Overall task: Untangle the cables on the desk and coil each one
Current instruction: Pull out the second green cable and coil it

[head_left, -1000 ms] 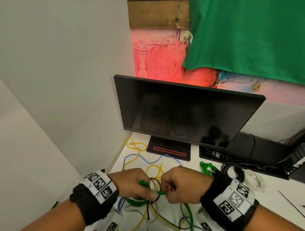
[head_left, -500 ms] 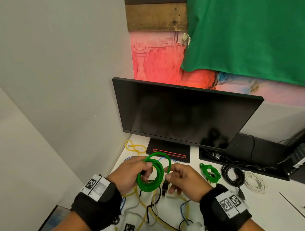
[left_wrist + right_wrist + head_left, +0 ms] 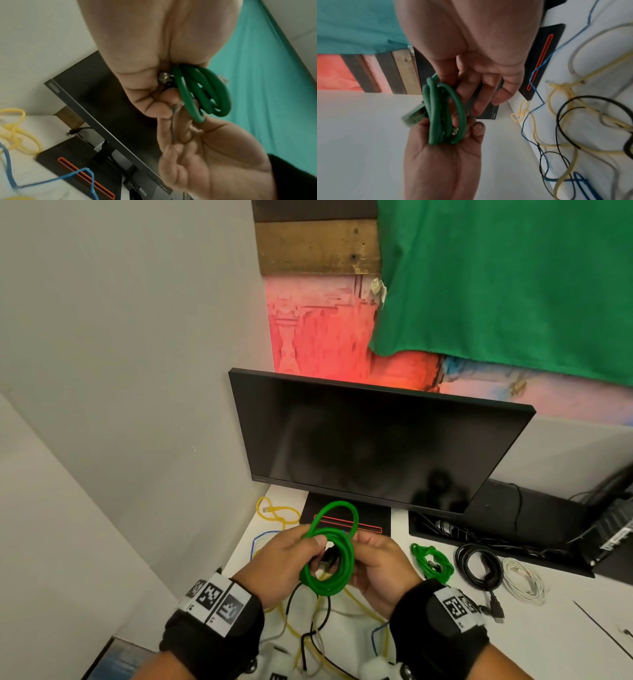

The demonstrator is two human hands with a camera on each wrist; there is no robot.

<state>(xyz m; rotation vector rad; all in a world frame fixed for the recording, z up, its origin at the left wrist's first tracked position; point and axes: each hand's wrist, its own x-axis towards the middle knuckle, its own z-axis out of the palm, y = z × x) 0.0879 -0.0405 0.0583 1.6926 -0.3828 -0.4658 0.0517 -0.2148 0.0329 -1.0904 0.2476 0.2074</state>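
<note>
Cables in yellow, blue, black and grey are lying tangled in front of the monitor. Both hands, left hand and right hand, are gripping a wound green cable above them. Three finished coils are sitting right of the monitor's stand, so several are waiting.

head: above, looking down at desk | wrists: close, opposed | shared: green coil

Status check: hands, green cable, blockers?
Left hand grips the coiled thick green cable; right hand pinches its far side. Coil held above white desk. Tangled yellow, blue and black cables remain loose underneath.
</note>
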